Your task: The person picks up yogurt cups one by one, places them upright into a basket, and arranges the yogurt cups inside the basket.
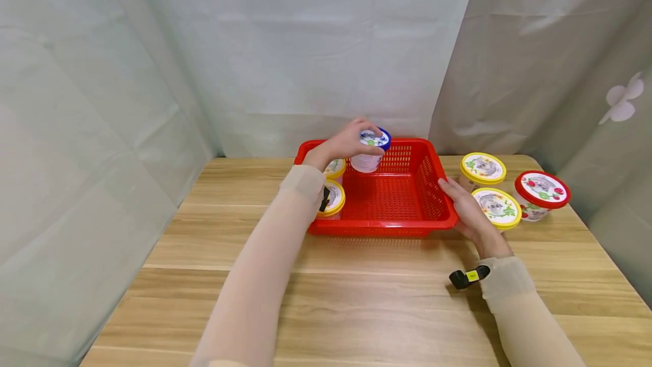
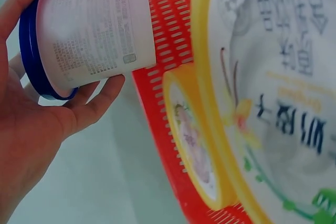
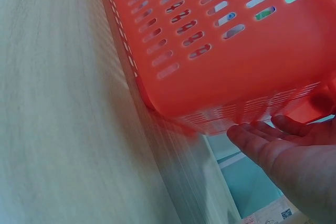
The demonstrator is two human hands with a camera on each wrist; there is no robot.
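Note:
My left hand (image 1: pixel 354 141) grips a small white tub (image 2: pixel 97 30) by its blue lid (image 2: pixel 31 40). Thumb and fingers sit round the lid, and the tub is held tilted over the red basket (image 1: pixel 377 223), close to the back wall. Two yellow-lidded tubs (image 1: pixel 334 197) are inside the basket on the left, partly covered by the left wrist. At the basket's right side, my right hand (image 1: pixel 470 214) holds the rim, thumb at the top edge and fingers (image 3: pixel 252 137) along the outer wall.
Right of the basket stand two yellow-lidded tubs (image 1: pixel 496 208) and a red-lidded tub (image 1: pixel 542 188) on the wooden table (image 1: pixel 356 310). A pale curtain (image 1: pixel 316 44) hangs behind the table, with more fabric at both sides.

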